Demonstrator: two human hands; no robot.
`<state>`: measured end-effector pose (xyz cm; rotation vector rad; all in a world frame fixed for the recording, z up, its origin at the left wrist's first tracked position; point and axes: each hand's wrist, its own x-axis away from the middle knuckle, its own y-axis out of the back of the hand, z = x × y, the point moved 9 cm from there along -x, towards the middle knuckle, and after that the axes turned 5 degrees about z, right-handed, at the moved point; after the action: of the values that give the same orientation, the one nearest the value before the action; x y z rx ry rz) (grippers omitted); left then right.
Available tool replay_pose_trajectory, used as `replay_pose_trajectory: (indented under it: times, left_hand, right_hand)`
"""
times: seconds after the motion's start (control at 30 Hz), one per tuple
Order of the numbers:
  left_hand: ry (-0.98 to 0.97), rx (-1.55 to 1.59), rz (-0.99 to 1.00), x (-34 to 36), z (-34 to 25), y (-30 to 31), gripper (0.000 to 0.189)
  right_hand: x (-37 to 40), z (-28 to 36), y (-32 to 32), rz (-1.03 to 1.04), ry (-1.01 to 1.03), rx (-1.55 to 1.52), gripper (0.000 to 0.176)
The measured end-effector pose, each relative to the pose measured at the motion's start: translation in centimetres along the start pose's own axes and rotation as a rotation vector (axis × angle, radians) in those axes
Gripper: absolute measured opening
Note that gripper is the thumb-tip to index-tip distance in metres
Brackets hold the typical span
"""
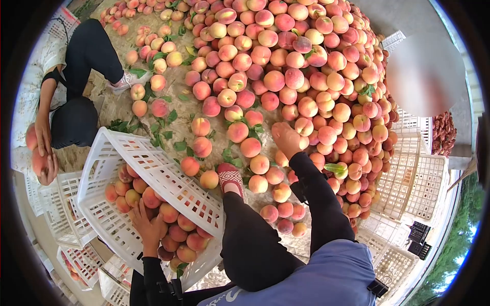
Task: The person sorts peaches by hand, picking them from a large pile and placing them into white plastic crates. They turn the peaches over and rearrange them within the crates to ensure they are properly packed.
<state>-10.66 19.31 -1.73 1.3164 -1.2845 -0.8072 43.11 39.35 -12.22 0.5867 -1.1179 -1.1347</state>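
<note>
Inside a white slatted crate (153,171), my left hand (148,228) rests on the peaches (176,233), its fingers spread over them. The crate stands tilted beside my leg and is partly filled with peaches. My right hand (286,138) reaches to the edge of a large peach pile (306,76). Its fingers look curled, and whatever they may hold is hidden. Loose peaches and green leaves lie on the ground sheet around my foot (230,178).
A co-worker (76,97) sits at the left with peaches in their hands. Stacked white crates (69,209) stand below them. More white crates (408,178) are at the right, near a red mesh heap (443,133).
</note>
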Motion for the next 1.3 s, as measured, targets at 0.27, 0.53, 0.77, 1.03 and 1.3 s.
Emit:
replay_pose_trajectory:
  times: [0.27,0.53,0.77,1.03,1.3]
  left_hand:
    - [-0.006,0.050,0.005,0.1,-0.4,0.5,0.088]
    - [0.000,0.000,-0.018,0.2,-1.3,1.2,0.087]
    - [0.084,0.075,-0.054,1.0,-0.6,1.3,0.085]
    - [0.079,0.150,-0.216,2.0,-0.4,0.9,0.084]
    - [0.142,0.281,-0.267,2.6,0.1,1.8,0.076]
  right_hand:
    - [1.4,-6.1,3.0,-0.419,-0.204,0.013,0.073]
    - [1.7,-1.4,0.4,0.213,0.014,-1.845,0.054]
    - [8.1,22.6,8.3,0.755,0.313,-1.728,0.062]
    - [19.9,48.5,4.7,1.109,0.575,-0.569,0.059]
    - [16.4,56.4,-16.6,0.929,0.600,-0.238,0.052]
